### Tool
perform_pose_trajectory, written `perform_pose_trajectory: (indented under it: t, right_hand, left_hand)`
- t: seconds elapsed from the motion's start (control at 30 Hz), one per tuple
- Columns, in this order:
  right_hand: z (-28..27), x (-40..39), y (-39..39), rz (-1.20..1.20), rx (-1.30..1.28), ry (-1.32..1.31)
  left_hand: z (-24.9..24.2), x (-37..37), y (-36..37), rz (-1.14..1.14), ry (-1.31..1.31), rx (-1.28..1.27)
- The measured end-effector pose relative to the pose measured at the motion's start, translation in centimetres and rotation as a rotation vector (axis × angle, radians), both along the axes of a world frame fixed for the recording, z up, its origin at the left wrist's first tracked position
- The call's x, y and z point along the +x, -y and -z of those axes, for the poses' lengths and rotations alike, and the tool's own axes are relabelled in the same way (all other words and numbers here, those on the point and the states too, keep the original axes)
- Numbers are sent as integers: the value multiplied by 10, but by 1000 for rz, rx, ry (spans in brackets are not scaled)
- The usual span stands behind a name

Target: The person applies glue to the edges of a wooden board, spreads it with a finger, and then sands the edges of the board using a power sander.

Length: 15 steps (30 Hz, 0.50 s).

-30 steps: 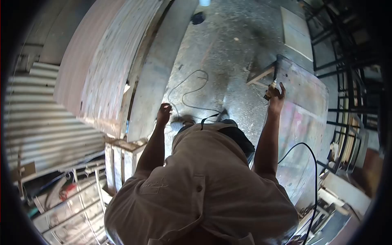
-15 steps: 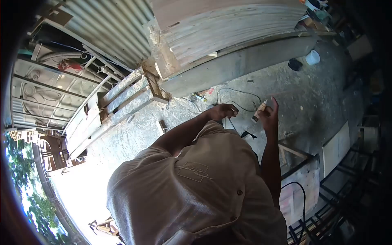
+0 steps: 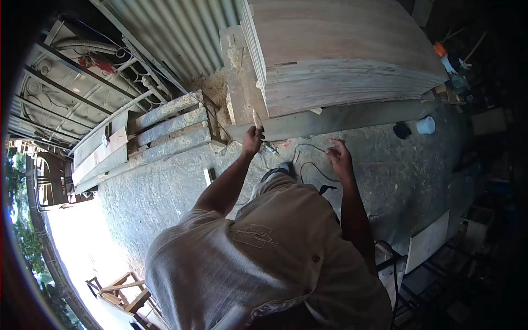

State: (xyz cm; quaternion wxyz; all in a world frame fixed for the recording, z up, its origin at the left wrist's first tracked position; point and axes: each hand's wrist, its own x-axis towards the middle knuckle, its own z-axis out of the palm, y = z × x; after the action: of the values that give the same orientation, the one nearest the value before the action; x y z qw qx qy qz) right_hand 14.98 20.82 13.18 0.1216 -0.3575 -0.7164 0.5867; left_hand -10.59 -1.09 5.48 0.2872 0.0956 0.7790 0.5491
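Note:
My left hand [image 3: 253,139] reaches forward, its fingers closed around a small pale bottle [image 3: 257,117] with a narrow tip. The bottle points away from me, beside the end of the long grey board at the foot of the sheet stack. My right hand [image 3: 340,158] is raised over the concrete floor to the right, fingers partly bent and apart, with nothing visible in it. Beneath it a dark cable [image 3: 314,165] loops across the floor.
A tall stack of plywood sheets [image 3: 352,85] stands ahead, with the grey board [image 3: 352,122] along its base. At left is a dusty slatted wooden frame [image 3: 173,129]. A white bucket [image 3: 425,125] and a black bundle [image 3: 402,130] sit at right.
The bottle was in my right hand and is now in my left. My left hand has moved forward and left. The view has shifted, and my right hand sits further left.

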Motion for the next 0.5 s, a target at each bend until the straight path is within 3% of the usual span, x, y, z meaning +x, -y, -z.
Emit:
perform_pose_trajectory:
  t: [0.07,0.17,0.3,0.33,0.37,0.43,0.5]
  right_hand:
    - [2,4,-5,3,-58,89]
    - [17,4,-14,1,-164,158]
    - [22,-19,-37,-3,-429,67]
    - [35,-27,-46,60,-537,30]
    - [51,-39,-57,56,-538,28]
    - [89,-62,-72,267,-734,-104]
    - [122,-92,-84,343,-780,-82]
  left_hand:
    - [12,-42,-3,-20,-26,-158]
    - [30,-93,-15,8,63,-197]
    - [55,-123,-8,-160,-88,-481]
    - [68,-124,-1,-212,-147,-486]
    - [35,-104,2,-244,-118,-427]
    - [47,-86,40,-183,-274,-413]
    - [10,-44,72,-124,-213,-511]
